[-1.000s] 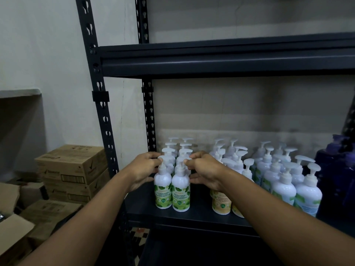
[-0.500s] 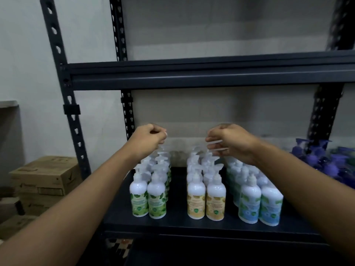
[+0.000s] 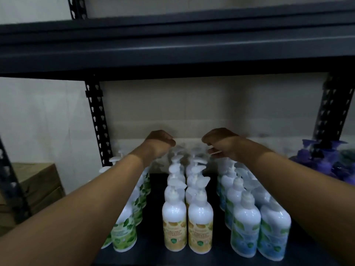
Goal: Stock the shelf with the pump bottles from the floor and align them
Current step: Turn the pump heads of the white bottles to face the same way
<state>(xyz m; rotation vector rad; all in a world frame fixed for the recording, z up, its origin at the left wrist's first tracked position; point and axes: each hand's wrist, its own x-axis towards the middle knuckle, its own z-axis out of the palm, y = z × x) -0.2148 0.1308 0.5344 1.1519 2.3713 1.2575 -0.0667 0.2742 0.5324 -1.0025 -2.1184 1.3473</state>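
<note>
Two sets of curled fingers mid-frame: right fingers (image 3: 207, 140) pinch a white pump head (image 3: 215, 152); left fingers (image 3: 170, 142) are clenched over the back row, their grip lost in blur. Left hand (image 3: 159, 144) and right hand (image 3: 225, 145) reach deep. Pump bottles (image 3: 187, 214) stand in paired rows on the dark shelf (image 3: 155, 208): green lower left, yellow centre, blue lower right.

Light is dim and cool, coming from in front: faint glare sits on the shoulders of the nearest pump bottles (image 3: 173, 212), while the upper shelf (image 3: 172, 50) shades the back rows. The left hand (image 3: 159, 143), right hand (image 3: 224, 144) and far pumps are smeared with blur. Wide-angle distortion bows that shelf and the uprights (image 3: 97, 120) at the edges.
</note>
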